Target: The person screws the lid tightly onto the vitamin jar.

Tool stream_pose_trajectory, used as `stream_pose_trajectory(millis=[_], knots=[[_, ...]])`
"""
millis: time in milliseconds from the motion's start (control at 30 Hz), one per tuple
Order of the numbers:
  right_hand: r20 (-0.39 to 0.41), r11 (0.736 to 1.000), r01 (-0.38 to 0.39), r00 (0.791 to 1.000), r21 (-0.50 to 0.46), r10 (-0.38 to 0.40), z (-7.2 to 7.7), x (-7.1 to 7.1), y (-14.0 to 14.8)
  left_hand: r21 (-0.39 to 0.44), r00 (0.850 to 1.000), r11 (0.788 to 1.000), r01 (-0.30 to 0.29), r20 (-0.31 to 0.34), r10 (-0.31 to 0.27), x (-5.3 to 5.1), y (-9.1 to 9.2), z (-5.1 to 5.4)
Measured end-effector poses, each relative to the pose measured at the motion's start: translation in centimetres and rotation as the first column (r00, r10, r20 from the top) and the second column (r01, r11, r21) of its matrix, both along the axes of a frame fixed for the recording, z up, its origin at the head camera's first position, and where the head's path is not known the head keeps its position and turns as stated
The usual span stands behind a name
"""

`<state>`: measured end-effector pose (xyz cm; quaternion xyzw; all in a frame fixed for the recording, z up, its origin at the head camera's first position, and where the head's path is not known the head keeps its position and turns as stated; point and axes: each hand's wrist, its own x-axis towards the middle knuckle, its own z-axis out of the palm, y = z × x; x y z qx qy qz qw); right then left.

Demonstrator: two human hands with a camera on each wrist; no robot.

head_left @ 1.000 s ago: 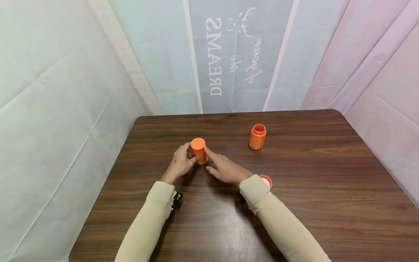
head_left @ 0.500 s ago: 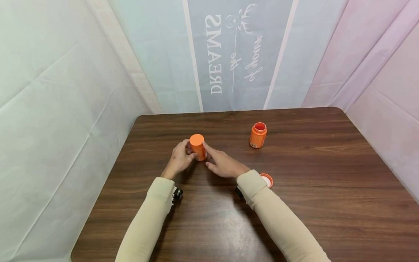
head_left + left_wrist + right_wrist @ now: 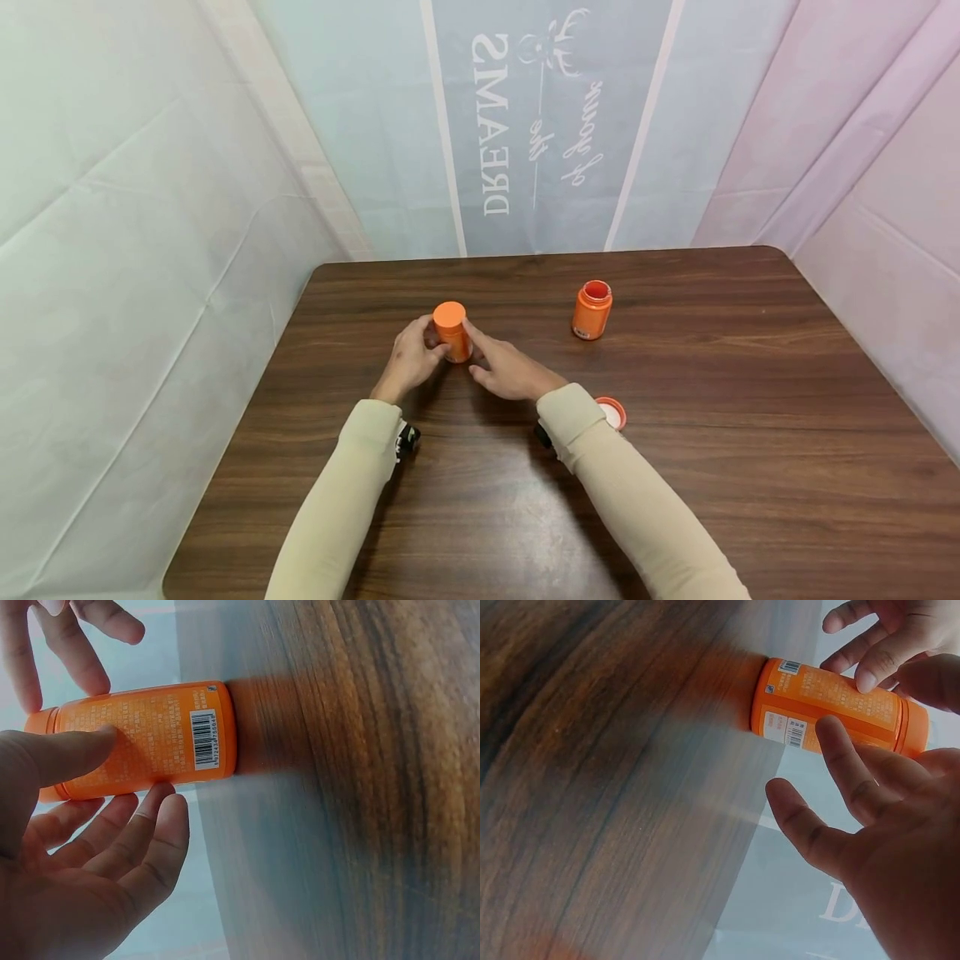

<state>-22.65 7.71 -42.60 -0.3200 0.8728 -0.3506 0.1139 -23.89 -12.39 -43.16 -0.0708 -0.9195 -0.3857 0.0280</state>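
Observation:
An orange capped bottle (image 3: pixel 454 342) stands upright on the left half of the table. My left hand (image 3: pixel 408 358) grips it from the left, thumb across the near side of its label and fingers behind. At its right side, my right hand (image 3: pixel 513 371) touches the cap (image 3: pixel 449 315) and upper body with fairly straight fingers. Its lowest finger stands apart from the bottle in the right wrist view. Both wrist views show the bottle (image 3: pixel 142 739) with printed text and a barcode.
A second orange bottle (image 3: pixel 592 312), uncapped with its mouth upward, stands at the back right. An orange lid (image 3: pixel 613 413) with a white inside lies beside the right sleeve (image 3: pixel 600 450). Fabric walls (image 3: pixel 562 167) surround the table's back and sides.
The capped bottle has shifted slightly away from me, with both hands following it. The uncapped bottle and loose lid stay where they were.

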Motion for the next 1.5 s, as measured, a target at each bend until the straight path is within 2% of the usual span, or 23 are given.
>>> stream_pose_trajectory(millis=[200, 500, 800, 1233, 1500], knots=[[0.024, 1.0, 0.015, 1.0, -0.006, -0.015, -0.1, -0.3, -0.2, 0.023, 1.0, 1.0, -0.01, -0.006, 0.01, -0.4, 0.1, -0.2], [0.053, 0.999, 0.03, 0.998, -0.022, -0.029, -0.1, -0.5, -0.6, 0.028, 0.999, 0.999, -0.031, 0.031, 0.031, -0.7, 0.0, -0.1], [0.056, 0.999, 0.044, 0.998, -0.015, -0.043, -0.1, -0.9, -1.0, 0.028, 0.999, 0.999, -0.038, 0.019, 0.037, -1.0, -0.1, -0.2], [0.062, 0.997, 0.069, 0.996, 0.015, -0.07, -0.2, -1.3, -1.4, 0.035, 0.997, 0.997, -0.062, 0.056, 0.06, -1.3, -0.2, -0.1], [0.082, 0.997, 0.073, 0.994, 0.007, -0.074, -0.2, -1.4, -1.4, 0.051, 0.998, 0.997, -0.05, 0.034, 0.048, -1.4, -0.3, -0.1]])
